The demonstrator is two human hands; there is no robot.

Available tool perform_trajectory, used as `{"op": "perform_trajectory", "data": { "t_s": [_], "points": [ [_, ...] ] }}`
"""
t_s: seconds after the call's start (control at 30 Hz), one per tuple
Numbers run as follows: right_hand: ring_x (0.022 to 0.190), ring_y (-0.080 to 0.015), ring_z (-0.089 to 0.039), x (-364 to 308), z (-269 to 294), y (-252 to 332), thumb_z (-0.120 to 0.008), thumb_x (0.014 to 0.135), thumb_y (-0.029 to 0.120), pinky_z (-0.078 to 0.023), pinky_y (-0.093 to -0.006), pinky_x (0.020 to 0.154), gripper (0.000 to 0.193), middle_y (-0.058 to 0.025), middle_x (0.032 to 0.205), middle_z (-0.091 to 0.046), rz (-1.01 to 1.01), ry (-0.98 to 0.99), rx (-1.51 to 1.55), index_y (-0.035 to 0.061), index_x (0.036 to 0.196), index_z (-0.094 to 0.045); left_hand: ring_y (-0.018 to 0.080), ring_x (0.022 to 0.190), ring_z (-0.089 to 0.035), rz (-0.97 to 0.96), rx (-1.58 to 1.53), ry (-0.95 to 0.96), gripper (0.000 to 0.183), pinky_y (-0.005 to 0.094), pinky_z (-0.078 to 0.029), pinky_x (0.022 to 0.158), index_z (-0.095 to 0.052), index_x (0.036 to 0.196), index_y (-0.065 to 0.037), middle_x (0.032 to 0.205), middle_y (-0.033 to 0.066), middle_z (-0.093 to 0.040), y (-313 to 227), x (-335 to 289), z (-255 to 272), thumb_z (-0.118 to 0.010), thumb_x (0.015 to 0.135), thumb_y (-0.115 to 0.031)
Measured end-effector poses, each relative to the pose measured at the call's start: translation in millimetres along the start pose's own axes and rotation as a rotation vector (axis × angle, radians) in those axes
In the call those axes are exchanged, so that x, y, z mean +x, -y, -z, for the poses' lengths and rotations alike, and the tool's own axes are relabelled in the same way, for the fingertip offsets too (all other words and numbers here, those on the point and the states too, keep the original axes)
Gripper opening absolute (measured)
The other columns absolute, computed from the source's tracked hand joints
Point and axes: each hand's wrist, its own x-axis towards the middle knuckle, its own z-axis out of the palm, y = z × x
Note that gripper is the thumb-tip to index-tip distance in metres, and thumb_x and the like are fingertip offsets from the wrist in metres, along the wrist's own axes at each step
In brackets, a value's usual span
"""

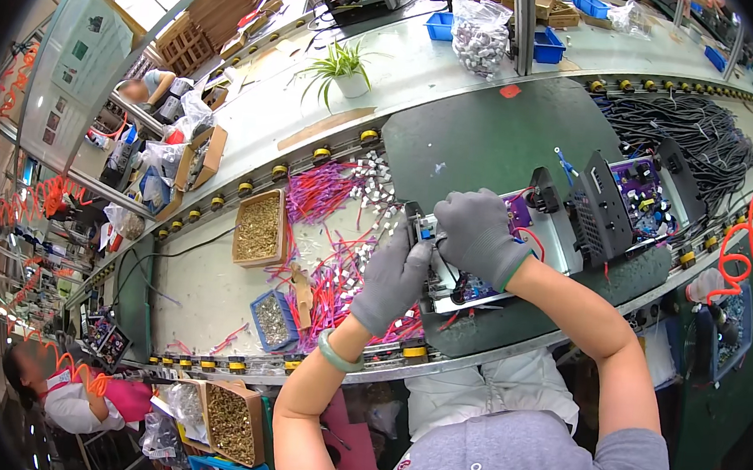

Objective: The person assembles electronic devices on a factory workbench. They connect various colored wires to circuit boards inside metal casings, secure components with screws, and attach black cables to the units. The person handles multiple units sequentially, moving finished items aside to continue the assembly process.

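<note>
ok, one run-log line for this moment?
left gloved hand: at left end of electronics chassis | right gloved hand: curled over chassis | rightward: second chassis, purple circuit board | leftward: red-and-purple wire leads

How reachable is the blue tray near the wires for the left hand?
Likely reachable, yes: only loose wires and a cardboard piece seem to lie between the left hand and the blue tray.

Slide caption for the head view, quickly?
Gloved left hand and right hand at an open electronics chassis, loose wires alongside.
</note>
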Motion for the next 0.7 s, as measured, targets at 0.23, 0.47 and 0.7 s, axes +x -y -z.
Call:
{"op": "perform_trajectory", "data": {
  "t_s": [0.23, 0.47, 0.7],
  "points": [
    [0.072, -0.0286, -0.066, -2, -9, -8, -0.076, 0.062, 0.023, -0.049, -0.0408, 0.07, 0.021, -0.008, 0.076, -0.063, 0.098, -0.136, 0.122, 0.011, 0.072, -0.062, 0.0424, 0.084, -0.065, -0.051, -0.018, -0.071, 0.042, 0.0499, -0.049, 0.075, -0.051, 0.125, 0.004, 0.09, 0.0243, -0.066, 4, -2, -4, -0.045, 0.099, -0.029],
    [0.084, -0.0268, -0.071, 10, -5, -8, -0.074, 0.07, 0.024, -0.052, -0.0397, 0.075, 0.017, -0.009, 0.085, -0.07, 0.032, 0.035, 0.014, 0.0122, 0.082, -0.071, 0.0441, 0.083, -0.066, -0.098, 0.053, -0.055, 0.041, 0.0515, -0.05, 0.073, -0.051, 0.124, 0.002, 0.087, 0.0236, -0.067, 0, 10, -5, -0.046, 0.098, -0.029],
    [0.083, -0.0326, -0.068, 3, 11, 7, -0.071, 0.074, 0.014, -0.053, -0.0432, 0.077, 0.016, -0.0128, 0.087, -0.067, 0.136, 0.112, 0.008, 0.0069, 0.088, -0.068, 0.0195, 0.094, -0.067, 0.231, -0.508, 0.103, 0.05, 0.0381, -0.053, 0.082, -0.052, 0.137, -0.003, 0.106, 0.0119, -0.07, 35, 12, 17, -0.048, 0.103, -0.04]
  ]
}}
